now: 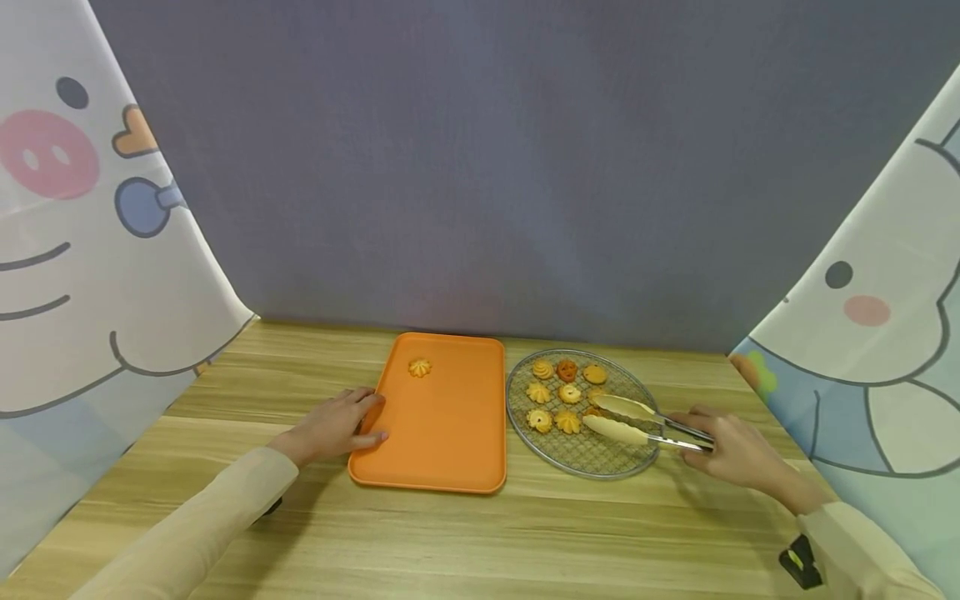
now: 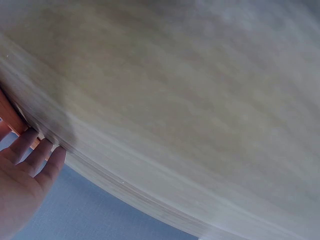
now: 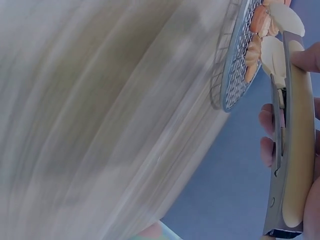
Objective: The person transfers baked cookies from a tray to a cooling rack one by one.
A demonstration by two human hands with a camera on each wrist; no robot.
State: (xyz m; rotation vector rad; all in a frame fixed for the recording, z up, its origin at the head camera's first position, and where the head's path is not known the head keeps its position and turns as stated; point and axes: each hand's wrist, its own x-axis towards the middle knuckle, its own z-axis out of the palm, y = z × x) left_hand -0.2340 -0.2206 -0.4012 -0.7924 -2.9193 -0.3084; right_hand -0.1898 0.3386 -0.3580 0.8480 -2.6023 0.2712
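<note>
My right hand (image 1: pixel 731 446) grips the metal handles of a pair of tongs (image 3: pixel 295 140) with pale scalloped tips. In the head view the tong tips (image 1: pixel 617 429) are spread apart over the right part of a round wire rack (image 1: pixel 592 462), right by the cookies there. Small baked cookies (image 1: pixel 567 422) of several shapes lie in rows on the rack, some partly hidden by the tongs. At the left, my left hand (image 1: pixel 333 427) rests its fingers and thumb on the left rim of an orange tray (image 1: pixel 442 442). One flower-shaped cookie (image 1: pixel 420 367) lies near that tray's far end.
Tray and rack stand side by side on a wood-grain table (image 1: pixel 420 542). A grey-blue panel (image 1: pixel 480 167) rises behind the table's far edge, with cartoon-printed cloths at the left (image 1: pixel 60 333) and right (image 1: pixel 900 358).
</note>
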